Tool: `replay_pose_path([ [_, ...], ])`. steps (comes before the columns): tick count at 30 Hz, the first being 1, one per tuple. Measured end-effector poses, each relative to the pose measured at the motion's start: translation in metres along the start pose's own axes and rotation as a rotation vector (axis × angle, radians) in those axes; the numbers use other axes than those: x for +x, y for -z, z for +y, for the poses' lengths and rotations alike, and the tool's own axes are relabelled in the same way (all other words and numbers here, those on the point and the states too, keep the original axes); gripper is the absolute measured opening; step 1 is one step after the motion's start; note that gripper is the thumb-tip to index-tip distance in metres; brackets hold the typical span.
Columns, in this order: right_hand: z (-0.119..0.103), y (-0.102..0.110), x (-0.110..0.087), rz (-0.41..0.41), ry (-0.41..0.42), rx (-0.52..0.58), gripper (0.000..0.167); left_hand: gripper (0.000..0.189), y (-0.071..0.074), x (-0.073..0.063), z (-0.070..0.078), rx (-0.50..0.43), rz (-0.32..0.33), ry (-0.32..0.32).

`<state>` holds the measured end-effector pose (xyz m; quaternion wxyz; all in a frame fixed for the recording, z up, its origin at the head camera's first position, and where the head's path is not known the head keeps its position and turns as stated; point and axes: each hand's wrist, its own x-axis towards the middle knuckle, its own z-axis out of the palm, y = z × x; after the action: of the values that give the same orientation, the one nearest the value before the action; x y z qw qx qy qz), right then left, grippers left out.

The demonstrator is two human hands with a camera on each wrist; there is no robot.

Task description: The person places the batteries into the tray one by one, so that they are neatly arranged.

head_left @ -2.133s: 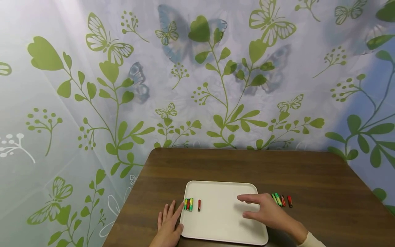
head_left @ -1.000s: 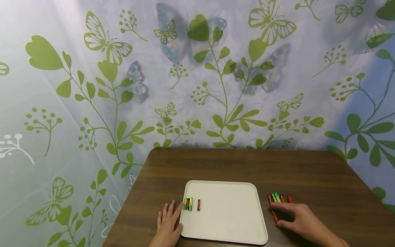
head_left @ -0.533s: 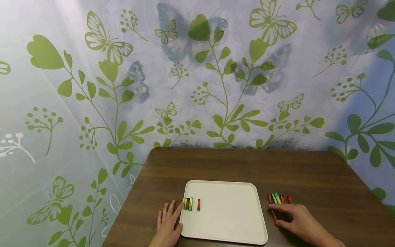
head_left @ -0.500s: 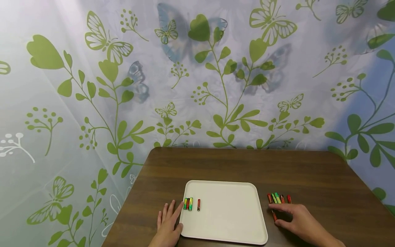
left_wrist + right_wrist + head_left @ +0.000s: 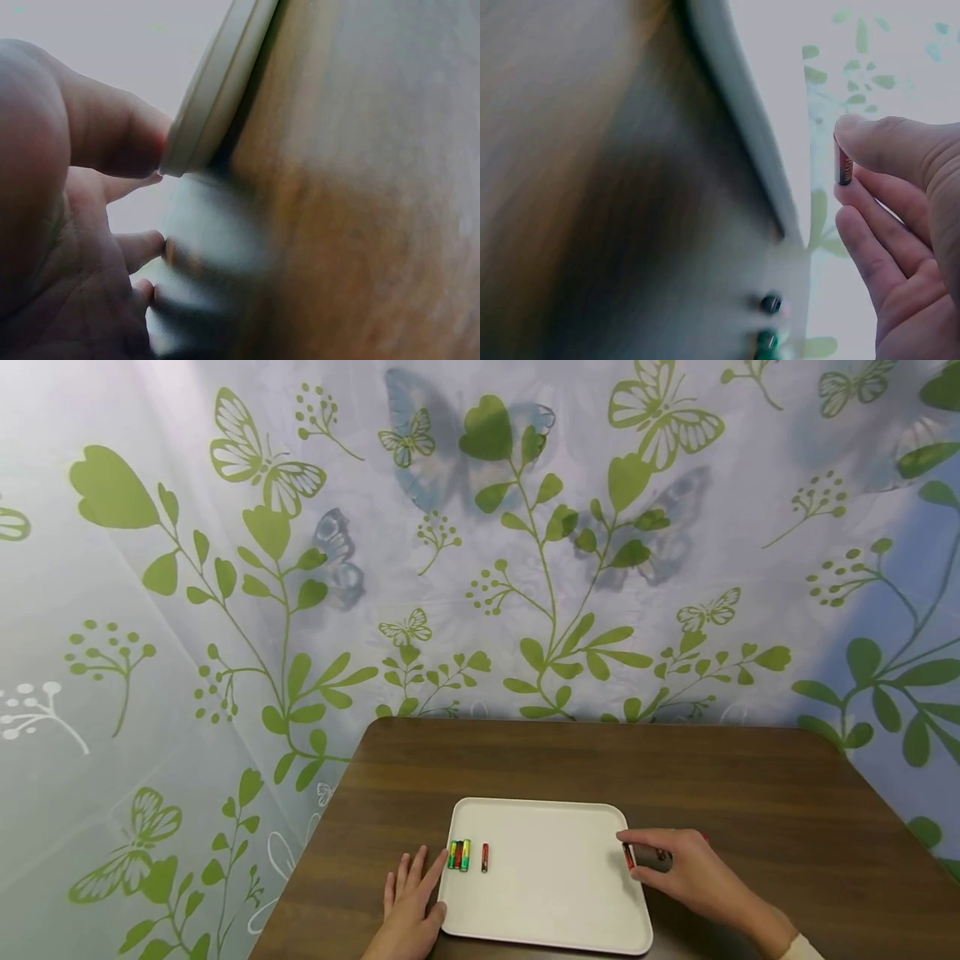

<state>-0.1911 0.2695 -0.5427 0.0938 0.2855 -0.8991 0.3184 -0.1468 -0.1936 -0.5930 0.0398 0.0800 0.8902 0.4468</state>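
My right hand (image 5: 693, 872) pinches a red-and-black battery (image 5: 628, 855) between thumb and fingers, at the right rim of the white tray (image 5: 555, 893). In the right wrist view that battery (image 5: 844, 165) stands nearly upright against the thumb tip. At the opposite side of the tray, my left hand (image 5: 408, 906) lies with fingers spread on the table; its thumb (image 5: 127, 135) touches the rim in the left wrist view. Near the tray's left edge, green-and-yellow batteries (image 5: 466, 856) flank a red one. A separate red battery (image 5: 485, 858) lies just right of that group.
Behind my right hand, more batteries lie on the brown table (image 5: 570, 760), mostly hidden in the head view. The right wrist view shows blurred ends of a dark battery (image 5: 771, 303) and a green battery (image 5: 766, 340). A leaf-patterned curtain (image 5: 487, 568) hangs beyond the table.
My right hand went from above the tray to the batteries on the right, took hold of a red one, and brought it left to the tray's right rim. The left hand stayed put.
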Motion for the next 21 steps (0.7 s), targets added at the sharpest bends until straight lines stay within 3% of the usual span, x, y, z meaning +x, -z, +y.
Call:
replay_pose_path([
  [5, -0.012, -0.010, 0.017, 0.020, 0.044, 0.019, 0.047, 0.073, 0.000, -0.001, 0.005, 0.013, -0.008, 0.012],
  [8, -0.019, -0.016, 0.025, 0.020, 0.069, 0.040, 0.045, 0.073, 0.005, -0.003, 0.016, -0.003, -0.034, 0.032],
  [21, -0.038, -0.044, 0.063, -0.064, 0.033, 0.148, 0.044, 0.073, 0.009, -0.004, 0.023, 0.005, -0.050, 0.047],
])
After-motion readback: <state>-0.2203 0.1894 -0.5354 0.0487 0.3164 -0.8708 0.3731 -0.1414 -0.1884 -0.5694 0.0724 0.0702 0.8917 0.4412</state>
